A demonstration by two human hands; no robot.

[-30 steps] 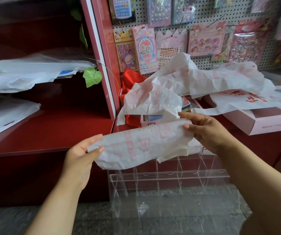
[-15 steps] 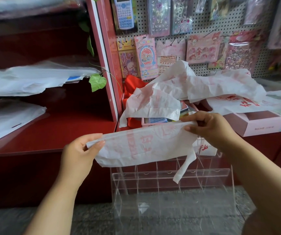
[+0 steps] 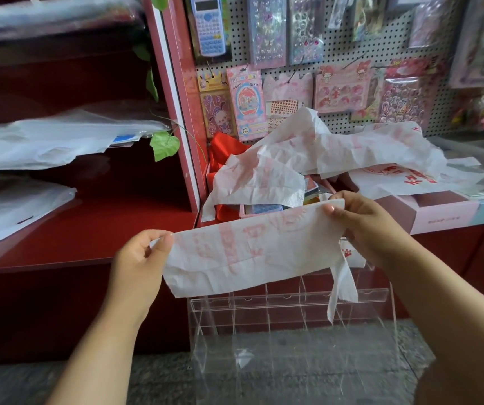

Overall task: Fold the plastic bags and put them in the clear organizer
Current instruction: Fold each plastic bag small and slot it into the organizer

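Several loose plastic bags [image 3: 316,159] lie piled on the shelf's front edge, over a pink box [image 3: 439,213]. Below stands the clear organizer [image 3: 290,331] on the floor. Above it a folded bag [image 3: 252,252] is stretched: left hand [image 3: 138,264] pinches its left end, right hand [image 3: 363,226] its right end.

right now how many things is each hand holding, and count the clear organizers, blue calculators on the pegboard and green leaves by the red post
Plastic bags held: 1, the bag, pinched at its ends by the left hand and the right hand
Clear organizers: 1
Blue calculators: 1
Large green leaves hanging low by the post: 1
Total: 4
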